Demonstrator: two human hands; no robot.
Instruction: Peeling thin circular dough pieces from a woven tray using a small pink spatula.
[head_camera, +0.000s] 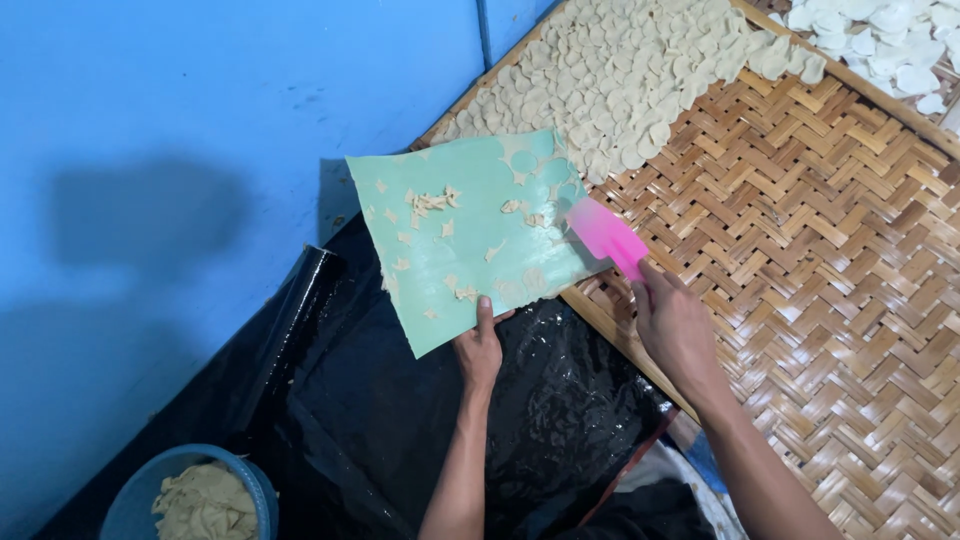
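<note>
My left hand (480, 348) grips the near edge of a pale green flexible sheet (470, 240), holding it tilted over the edge of a woven bamboo tray (830, 250). Scraps of beige dough cling to the sheet. My right hand (672, 325) holds a pink scraper (607, 236) whose blade rests at the sheet's right edge, over the tray's rim. Many thin round dough discs (630, 70) lie spread over the far part of the tray.
A blue wall (200, 120) stands at the left. Black plastic sheeting (400, 400) covers the surface below the green sheet. A blue bucket (140, 500) with dough scraps sits at the bottom left. White discs (890, 40) lie on another tray at the top right.
</note>
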